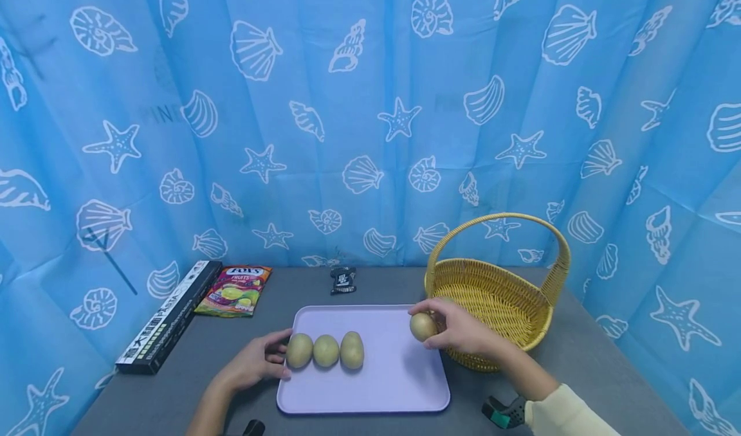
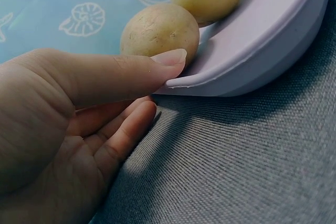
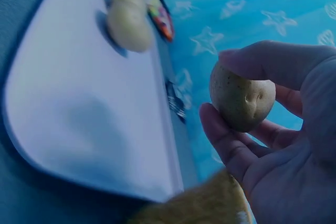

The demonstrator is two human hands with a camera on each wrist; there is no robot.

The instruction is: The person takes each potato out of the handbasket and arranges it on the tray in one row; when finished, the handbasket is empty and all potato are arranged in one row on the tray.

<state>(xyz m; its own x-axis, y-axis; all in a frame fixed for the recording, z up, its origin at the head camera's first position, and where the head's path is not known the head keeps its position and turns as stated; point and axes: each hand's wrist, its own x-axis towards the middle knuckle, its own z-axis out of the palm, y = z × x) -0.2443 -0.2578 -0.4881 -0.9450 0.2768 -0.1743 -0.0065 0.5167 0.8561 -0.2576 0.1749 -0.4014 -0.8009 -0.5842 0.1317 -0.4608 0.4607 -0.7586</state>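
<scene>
Three potatoes lie in a row on the left half of a pale lilac tray (image 1: pixel 399 384): the left one (image 1: pixel 299 350), the middle one (image 1: pixel 326 351) and a longer one (image 1: pixel 352 350). At the tray's left edge, my left hand (image 1: pixel 255 362) holds the rim, its thumb over the edge beside the nearest potato (image 2: pixel 160 30); some of its fingers are hidden. My right hand (image 1: pixel 457 327) pinches another potato (image 3: pixel 241 95) between thumb and fingers, above the tray's right side. Just beyond that hand stands a yellow wicker basket (image 1: pixel 492 294), partly covered by it.
A long black-and-white box (image 1: pixel 168 320) and a colourful candy bag (image 1: pixel 234 291) lie at the back left of the grey table (image 1: pixel 370 287). Behind the tray is a small black packet (image 1: pixel 343 280). The basket's tall handle (image 1: pixel 502 216) arches upward. A blue shell-print curtain (image 1: pixel 370 134) hangs behind.
</scene>
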